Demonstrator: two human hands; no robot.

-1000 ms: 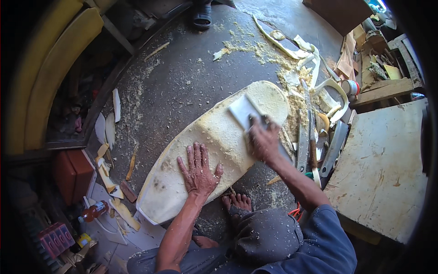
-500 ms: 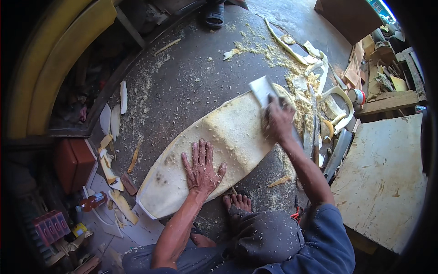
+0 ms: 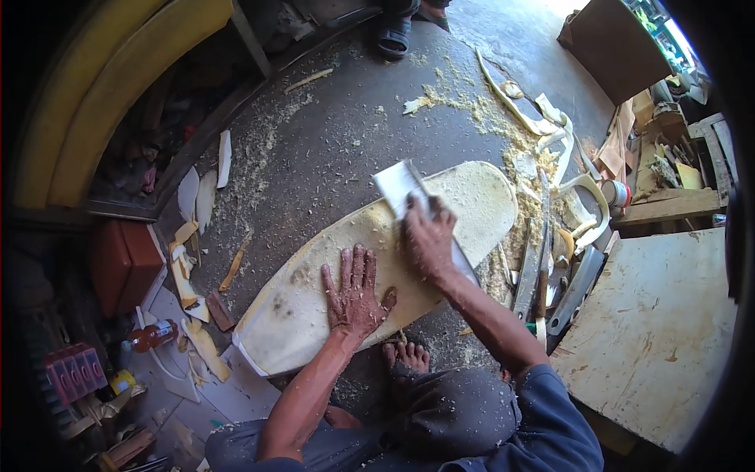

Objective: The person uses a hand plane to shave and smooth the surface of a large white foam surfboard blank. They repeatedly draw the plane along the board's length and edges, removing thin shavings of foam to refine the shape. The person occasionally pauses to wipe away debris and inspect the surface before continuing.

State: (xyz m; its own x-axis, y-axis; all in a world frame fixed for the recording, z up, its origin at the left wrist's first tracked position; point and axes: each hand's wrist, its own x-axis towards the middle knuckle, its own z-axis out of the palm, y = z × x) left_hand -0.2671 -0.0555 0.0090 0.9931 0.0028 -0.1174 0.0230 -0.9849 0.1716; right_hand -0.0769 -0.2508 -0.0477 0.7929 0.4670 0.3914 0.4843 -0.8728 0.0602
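A long, cream-coloured foam pad [image 3: 481, 203] with a rounded far end lies slantwise on the floor in front of me. Crumbs and a few dark stains mark its surface. My left hand [image 3: 355, 300] presses flat on the near half, fingers spread. Across the middle of the pad, my right hand [image 3: 428, 236] grips a long, flat, pale sanding board [image 3: 398, 183]. Its far end sticks out past my fingers over the pad's left edge, and its other end shows beside my wrist. The board's underside is hidden.
Foam crumbs and curved offcut strips [image 3: 568, 149] litter the floor. A long blade-like tool [image 3: 543, 275] lies right of the pad, near a pale board [image 3: 649, 330]. At left are a bottle [image 3: 154, 335] and a reddish-brown box [image 3: 126, 263]. Someone's sandalled foot [image 3: 394, 41] stands at the far side.
My right hand has drawn the sanding board left and toward me, from the pad's far end to its middle. My left hand stays flat on the foam. The whole view has shifted slightly.
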